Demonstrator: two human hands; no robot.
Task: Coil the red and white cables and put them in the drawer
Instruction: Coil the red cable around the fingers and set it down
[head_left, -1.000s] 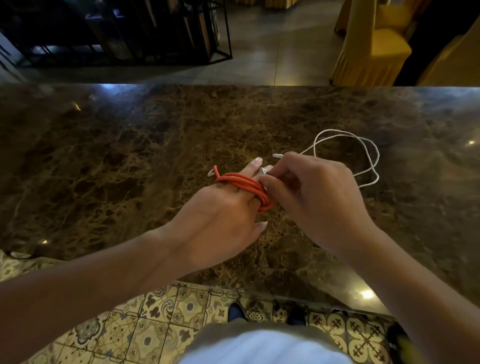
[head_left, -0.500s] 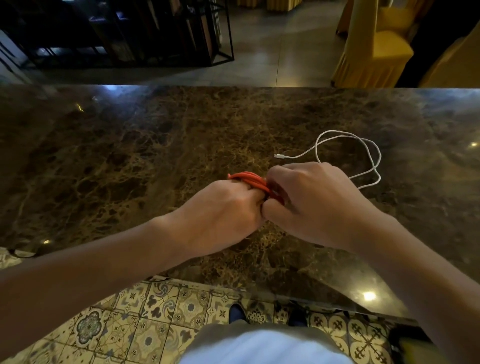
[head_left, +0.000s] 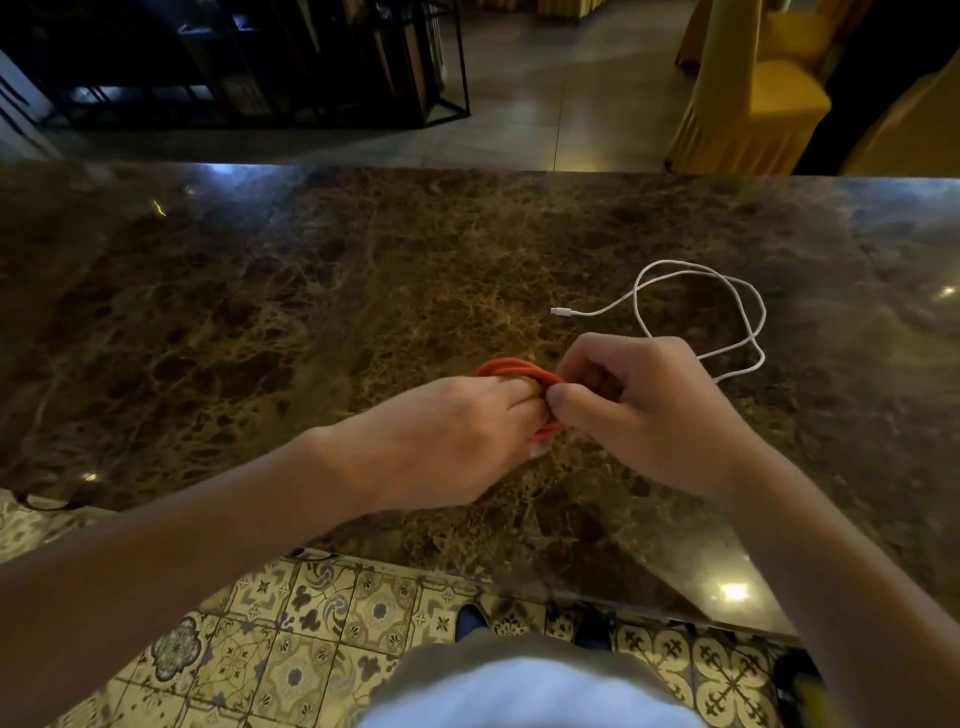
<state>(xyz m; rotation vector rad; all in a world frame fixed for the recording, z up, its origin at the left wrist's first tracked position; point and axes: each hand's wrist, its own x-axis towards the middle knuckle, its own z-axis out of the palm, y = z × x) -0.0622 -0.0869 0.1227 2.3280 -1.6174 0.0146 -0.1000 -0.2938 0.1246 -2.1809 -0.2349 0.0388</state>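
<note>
Your left hand (head_left: 447, 436) has curled shut around the red cable (head_left: 511, 368), no longer spread; your right hand (head_left: 636, 405) pinches the same coil above the table (head_left: 260, 312); coiling looks nearly finished; the white cable (head_left: 727, 296) waits loose beyond.

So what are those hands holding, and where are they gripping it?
Both hold the coiled red cable: the left hand has the loops around its fingers, and the right hand pinches the coil's right side. The white cable lies untouched.
</note>
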